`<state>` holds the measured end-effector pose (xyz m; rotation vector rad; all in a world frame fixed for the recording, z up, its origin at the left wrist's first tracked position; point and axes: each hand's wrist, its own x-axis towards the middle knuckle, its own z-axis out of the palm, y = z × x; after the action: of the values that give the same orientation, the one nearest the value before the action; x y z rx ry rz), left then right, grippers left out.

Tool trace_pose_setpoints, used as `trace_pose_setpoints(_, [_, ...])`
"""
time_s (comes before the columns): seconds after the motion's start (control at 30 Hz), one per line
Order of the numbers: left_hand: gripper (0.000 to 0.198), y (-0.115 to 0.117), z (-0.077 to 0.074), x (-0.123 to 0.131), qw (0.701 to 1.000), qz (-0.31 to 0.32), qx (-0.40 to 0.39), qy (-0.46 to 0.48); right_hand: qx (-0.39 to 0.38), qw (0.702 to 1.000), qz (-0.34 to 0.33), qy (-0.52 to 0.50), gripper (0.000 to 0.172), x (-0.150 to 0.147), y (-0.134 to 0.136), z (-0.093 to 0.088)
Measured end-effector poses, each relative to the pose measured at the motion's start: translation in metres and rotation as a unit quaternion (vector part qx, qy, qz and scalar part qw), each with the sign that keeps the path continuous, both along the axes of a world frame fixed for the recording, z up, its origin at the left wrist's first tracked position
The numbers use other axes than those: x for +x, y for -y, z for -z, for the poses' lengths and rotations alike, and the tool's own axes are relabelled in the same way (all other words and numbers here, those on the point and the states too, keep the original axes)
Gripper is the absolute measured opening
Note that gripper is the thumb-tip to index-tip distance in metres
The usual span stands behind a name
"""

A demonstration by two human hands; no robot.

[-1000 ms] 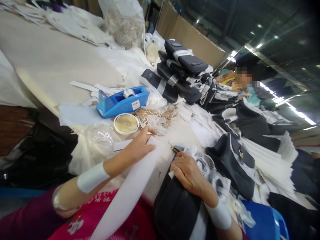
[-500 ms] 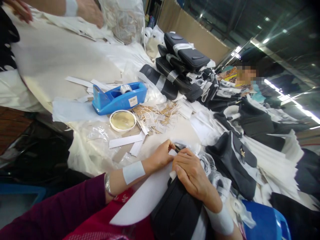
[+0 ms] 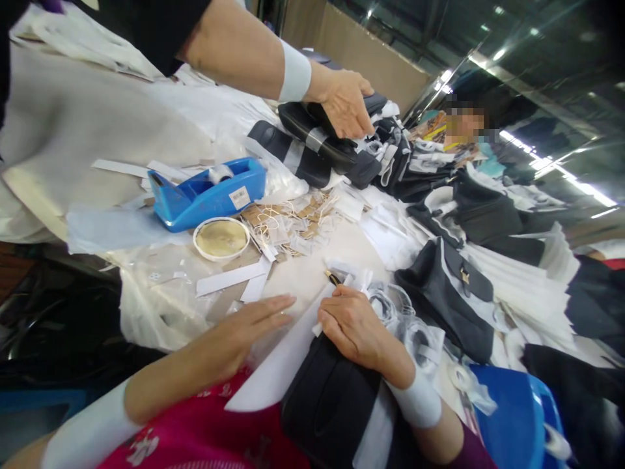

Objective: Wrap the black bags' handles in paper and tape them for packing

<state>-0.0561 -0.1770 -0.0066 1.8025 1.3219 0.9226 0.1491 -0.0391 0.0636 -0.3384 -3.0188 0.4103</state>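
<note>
My left hand (image 3: pixel 249 326) lies flat with its fingers stretched out on a long white foam strip (image 3: pixel 273 368) that runs from the table down to my lap. My right hand (image 3: pixel 354 326) is curled on the top edge of a black bag (image 3: pixel 325 407) resting against me, pinching white wrapping there. A small dark and gold clasp (image 3: pixel 333 278) pokes out just beyond its knuckles.
A co-worker's hand (image 3: pixel 344 101) reaches in from the upper left onto a stack of black bags (image 3: pixel 322 140). A blue tape dispenser (image 3: pixel 205 192), a round dish (image 3: pixel 221 238), paper tags (image 3: pixel 293 221) and white strips (image 3: pixel 229 279) lie ahead. More black bags (image 3: pixel 449 286) sit right; another person sits beyond.
My left hand has drawn back from beside my right hand and flattened on the foam strip. A co-worker's arm has come in from the upper left and reached the stacked bags.
</note>
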Motion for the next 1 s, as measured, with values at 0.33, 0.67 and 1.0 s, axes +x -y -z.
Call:
trace_pose_setpoints(0.33, [0.03,0.009,-0.013,0.029,0.972,0.094,-0.069,0.204,-0.032,0.999,0.014,-0.022,0.036,0.002,-0.001,-0.002])
trace_pose_setpoints(0.67, [0.014,-0.007,0.002,0.057,0.983,-0.061,-0.131,0.116,-0.054,0.997,0.014,-0.057,0.032,0.004,0.0,-0.007])
trace_pose_setpoints(1.0, [0.031,-0.012,0.001,0.053,0.985,-0.044,-0.097,0.133,-0.1,0.994,0.016,-0.052,0.023,0.002,0.0,-0.014])
